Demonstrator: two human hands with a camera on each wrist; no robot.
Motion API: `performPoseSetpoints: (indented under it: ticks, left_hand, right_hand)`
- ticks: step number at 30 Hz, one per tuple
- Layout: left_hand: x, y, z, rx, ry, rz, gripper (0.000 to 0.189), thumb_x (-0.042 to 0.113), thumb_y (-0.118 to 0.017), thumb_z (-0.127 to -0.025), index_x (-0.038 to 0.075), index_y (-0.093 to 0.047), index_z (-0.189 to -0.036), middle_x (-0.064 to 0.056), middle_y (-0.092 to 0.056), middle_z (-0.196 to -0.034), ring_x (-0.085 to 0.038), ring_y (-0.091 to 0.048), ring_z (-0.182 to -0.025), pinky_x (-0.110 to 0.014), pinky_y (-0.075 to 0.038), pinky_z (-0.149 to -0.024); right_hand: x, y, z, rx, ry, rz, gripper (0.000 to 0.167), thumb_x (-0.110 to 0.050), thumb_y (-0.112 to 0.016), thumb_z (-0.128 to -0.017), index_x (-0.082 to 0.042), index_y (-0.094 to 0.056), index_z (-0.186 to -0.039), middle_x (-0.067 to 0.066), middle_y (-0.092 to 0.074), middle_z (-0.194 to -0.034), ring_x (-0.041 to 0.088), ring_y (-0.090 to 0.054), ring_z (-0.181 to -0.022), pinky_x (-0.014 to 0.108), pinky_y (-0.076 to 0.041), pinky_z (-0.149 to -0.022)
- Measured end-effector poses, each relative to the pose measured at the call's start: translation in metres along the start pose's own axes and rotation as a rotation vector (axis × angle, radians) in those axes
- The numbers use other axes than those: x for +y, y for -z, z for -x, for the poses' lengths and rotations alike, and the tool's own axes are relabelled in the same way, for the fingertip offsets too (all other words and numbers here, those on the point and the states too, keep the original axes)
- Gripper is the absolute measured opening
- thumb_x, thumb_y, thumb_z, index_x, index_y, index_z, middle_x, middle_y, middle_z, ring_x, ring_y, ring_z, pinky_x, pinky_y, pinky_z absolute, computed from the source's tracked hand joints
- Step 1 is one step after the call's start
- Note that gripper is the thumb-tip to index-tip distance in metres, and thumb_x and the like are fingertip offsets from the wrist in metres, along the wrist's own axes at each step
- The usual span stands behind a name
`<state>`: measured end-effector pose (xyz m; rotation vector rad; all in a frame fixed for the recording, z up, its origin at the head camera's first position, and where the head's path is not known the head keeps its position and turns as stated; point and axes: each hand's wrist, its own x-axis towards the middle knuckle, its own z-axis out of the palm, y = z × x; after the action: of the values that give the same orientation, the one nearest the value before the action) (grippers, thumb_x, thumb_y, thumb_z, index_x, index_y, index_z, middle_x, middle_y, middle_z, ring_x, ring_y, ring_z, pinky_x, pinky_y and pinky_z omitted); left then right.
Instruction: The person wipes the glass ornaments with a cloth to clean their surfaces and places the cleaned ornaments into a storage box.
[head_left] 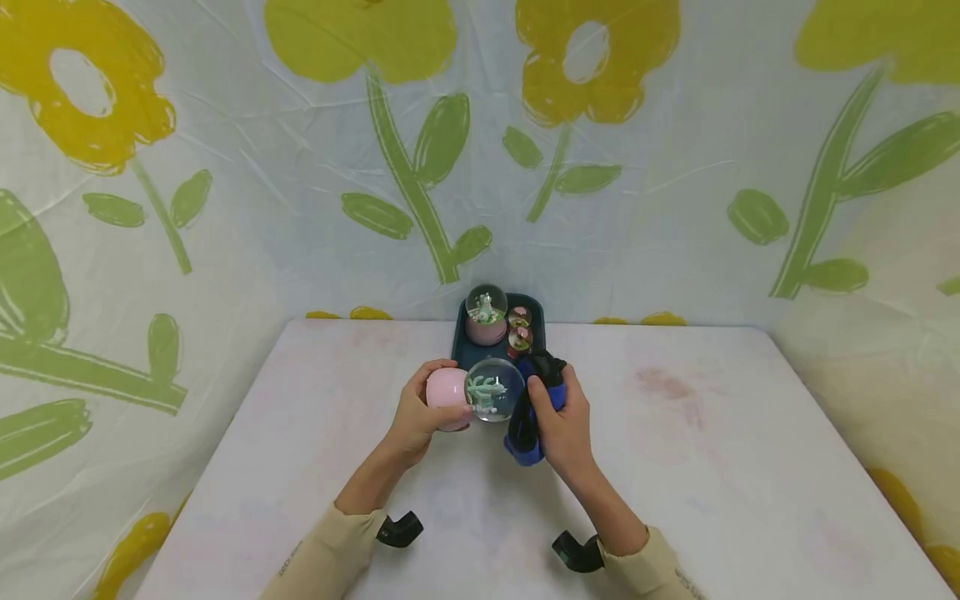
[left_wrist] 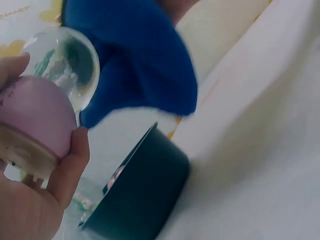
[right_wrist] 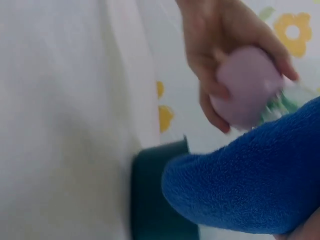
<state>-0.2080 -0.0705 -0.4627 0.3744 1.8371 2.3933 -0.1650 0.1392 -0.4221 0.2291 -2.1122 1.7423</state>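
Note:
My left hand grips a snow globe by its pink base and holds it on its side above the table. The glass ball points right, with pale green figures inside. In my right hand is a bunched cloth, blue with dark parts, pinched under the thumb beside the glass. From the left wrist view, the blue cloth lies against or just behind the glass ball; contact cannot be told for certain. The right wrist view shows the cloth's fuzzy surface covering part of the globe.
Beyond my hands a dark teal tray stands at the table's back edge. It holds another pink-based snow globe and two small globes, one nearer. A flower-printed curtain hangs behind the white table.

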Motion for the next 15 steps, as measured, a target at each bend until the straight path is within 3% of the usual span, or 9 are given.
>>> performPoseSetpoints:
  ticks: [5, 9, 11, 15]
  left_hand:
    - [-0.003, -0.013, 0.002, 0.011, 0.045, -0.012, 0.077, 0.002, -0.081, -0.071, 0.002, -0.040, -0.136, -0.015, -0.047, -0.127, -0.029, -0.048, -0.109, -0.041, -0.055, -0.077]
    - [-0.004, -0.019, 0.005, -0.035, 0.075, 0.029, 0.070, 0.005, -0.080, -0.074, 0.007, -0.044, -0.133, -0.015, -0.045, -0.126, -0.030, -0.050, -0.107, -0.047, -0.055, -0.073]
    - [-0.006, -0.019, 0.007, -0.059, 0.089, 0.046, 0.068, 0.004, -0.079, -0.075, 0.011, -0.045, -0.133, -0.015, -0.044, -0.126, -0.031, -0.051, -0.107, -0.052, -0.055, -0.070]
    - [-0.010, -0.018, 0.010, -0.121, 0.074, 0.045, 0.072, 0.002, -0.077, -0.077, 0.010, -0.041, -0.138, -0.015, -0.043, -0.129, -0.033, -0.052, -0.107, -0.054, -0.054, -0.071]
  right_hand:
    - [0.021, -0.015, 0.006, 0.057, 0.166, 0.043, 0.036, -0.009, -0.057, -0.093, 0.001, -0.051, -0.127, 0.013, -0.057, -0.115, 0.021, -0.052, -0.098, 0.029, -0.049, -0.080]
    - [0.031, -0.018, 0.004, 0.121, 0.226, -0.009, 0.035, -0.010, -0.057, -0.092, -0.002, -0.054, -0.125, 0.010, -0.058, -0.117, 0.022, -0.053, -0.100, 0.029, -0.048, -0.082]
    - [0.033, -0.018, 0.003, 0.141, 0.193, -0.034, 0.031, -0.010, -0.056, -0.093, -0.001, -0.055, -0.122, 0.010, -0.059, -0.112, 0.021, -0.054, -0.097, 0.027, -0.049, -0.079]
    - [0.025, -0.015, 0.005, 0.174, 0.045, -0.096, 0.025, -0.008, -0.053, -0.096, 0.006, -0.053, -0.118, 0.012, -0.058, -0.100, 0.016, -0.053, -0.087, 0.022, -0.049, -0.071]
